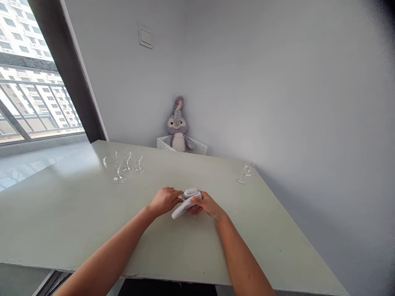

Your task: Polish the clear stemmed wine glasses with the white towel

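Observation:
Over the middle of the pale table, a white cloth [182,209] is bunched around and inside a clear stemmed glass [187,194]. My right hand [205,204] holds the cloth against the bowl of the glass, thumb on top and fingers beneath. On the other side, my left hand [168,200] has its fingers closed at the stem end of the same glass. The glass lies tilted on its side between both hands, and its foot is mostly hidden by my left fingers.
Three clear stemmed glasses [119,179] stand together at the back left of the table [92,222]. Another stemmed glass [247,169] is near the right edge. Behind the table, a grey plush toy [178,127] sits in a white basket [200,148] by the wall.

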The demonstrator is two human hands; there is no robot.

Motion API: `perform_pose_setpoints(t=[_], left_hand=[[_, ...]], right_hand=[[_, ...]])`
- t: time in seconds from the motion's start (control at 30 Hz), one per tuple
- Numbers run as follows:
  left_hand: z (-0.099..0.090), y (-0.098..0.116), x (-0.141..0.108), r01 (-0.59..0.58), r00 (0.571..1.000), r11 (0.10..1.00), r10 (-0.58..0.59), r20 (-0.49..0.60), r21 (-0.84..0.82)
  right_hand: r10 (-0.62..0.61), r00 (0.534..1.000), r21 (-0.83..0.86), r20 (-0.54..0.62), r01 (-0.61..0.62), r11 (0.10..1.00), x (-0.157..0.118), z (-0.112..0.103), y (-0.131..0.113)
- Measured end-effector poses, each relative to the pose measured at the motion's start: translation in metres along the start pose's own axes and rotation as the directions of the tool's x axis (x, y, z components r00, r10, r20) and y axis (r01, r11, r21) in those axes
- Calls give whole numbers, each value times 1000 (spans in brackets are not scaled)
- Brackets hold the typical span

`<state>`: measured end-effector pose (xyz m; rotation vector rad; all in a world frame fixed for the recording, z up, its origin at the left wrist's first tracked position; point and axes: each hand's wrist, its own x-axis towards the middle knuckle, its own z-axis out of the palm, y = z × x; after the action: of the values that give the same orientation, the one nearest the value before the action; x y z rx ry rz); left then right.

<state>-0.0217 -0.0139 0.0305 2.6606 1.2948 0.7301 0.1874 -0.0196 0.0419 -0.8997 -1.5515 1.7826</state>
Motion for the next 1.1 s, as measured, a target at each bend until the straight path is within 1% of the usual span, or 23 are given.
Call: perform_pose_setpoints(t=[0.1,0.17,0.23,0.27,0.3,0.37,0.43,0.47,0.5,0.53,0.57,0.6,0.63,0.67,0.7,0.77,0.83,0.87,0.93,1.0,1.03,1.07,1.1], left_hand=[[-2,2,1,149,985,966,-126,117,-211],[-5,3,3,275,943,873,-163,290,-402],[-9,0,4,387,873,720,-86,479,-576],[-11,-2,4,431,840,642,-29,541,-635],[-14,-5,3,464,816,576,16,577,-672],[-18,-11,2,510,794,499,40,606,-701],[-22,-18,1,532,796,469,5,605,-705],[-23,-21,0,529,810,460,-23,586,-713],[-23,-24,0,515,832,453,-63,551,-727],[-23,-26,0,496,857,447,-115,502,-744],[-21,-28,1,478,876,444,-182,447,-758],[-19,-29,1,469,883,446,-259,392,-762],[-16,-30,2,473,875,456,-339,345,-753],[-13,-31,3,490,858,475,-410,310,-731],[-9,-31,4,512,841,506,-462,283,-694],[-1,-28,6,532,839,640,-485,246,-555],[6,-23,6,497,868,777,-440,231,-386],[9,-19,6,467,882,825,-414,224,-317],[14,-10,4,420,904,876,-379,200,-239],[16,0,2,376,923,904,-346,168,-204],[17,4,1,322,943,932,-299,147,-167],[17,8,1,244,965,963,-230,125,-113],[17,11,0,147,984,988,-142,105,-45]], right_hand=[[-20,1000,-85,-10,19,996,-3,-3,-2],[-17,1000,-153,14,19,988,-4,-7,-3],[-1,997,-221,73,17,975,-6,-11,-6],[-1,995,-250,100,26,968,-8,-14,-7],[-9,993,-273,121,41,961,-10,-16,-10],[-49,992,-291,116,81,953,-14,-21,-14],[-110,994,-264,21,112,958,-16,-29,-16],[-148,987,-242,-71,127,962,-15,-33,-16],[-195,961,-228,-196,149,962,-14,-37,-14],[-248,908,-237,-337,173,956,-13,-41,-13],[-303,828,-276,-472,187,943,-11,-43,-10],[-363,732,-343,-577,186,921,-8,-44,-7],[-432,642,-428,-633,174,887,-6,-42,-4],[-506,588,-521,-631,161,838,-3,-38,-1],[-580,580,-614,-572,165,772,-1,-31,1],[-691,645,-774,-325,239,587,5,-10,5],[-706,707,-875,-48,311,370,11,13,7],[-691,721,-912,42,311,269,14,23,8],[-671,732,-961,113,252,114,20,37,10],[-671,737,-984,84,167,60,24,39,13],[-665,746,-988,42,129,82,25,37,14],[-651,759,-985,-27,92,148,26,33,15],[-620,775,-962,-123,61,266,26,27,16]])
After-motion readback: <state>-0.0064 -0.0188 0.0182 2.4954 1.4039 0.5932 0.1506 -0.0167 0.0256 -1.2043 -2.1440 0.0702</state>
